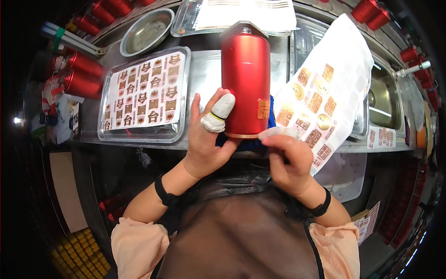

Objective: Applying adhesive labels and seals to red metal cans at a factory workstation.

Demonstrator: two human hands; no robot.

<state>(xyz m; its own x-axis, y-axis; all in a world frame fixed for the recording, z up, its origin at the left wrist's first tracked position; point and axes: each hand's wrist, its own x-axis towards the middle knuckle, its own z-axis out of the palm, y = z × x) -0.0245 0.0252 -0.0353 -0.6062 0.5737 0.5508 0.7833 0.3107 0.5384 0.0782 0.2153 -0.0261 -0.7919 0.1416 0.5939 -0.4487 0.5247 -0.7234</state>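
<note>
Left hand (204, 139) fingers (222, 108), wrapped in white, grip the upright red canister (245, 79) on a blue cloth (272, 118); right hand (290, 160) fingers pinch its base. Around them, a steel surface (204, 76) carries a label tray (144, 95), a sticker sheet (325, 88) and a sink (385, 100).

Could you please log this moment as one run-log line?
left hand: steadies red canister | right hand: at its base, holding sticker sheet | sticker tray: left
</note>
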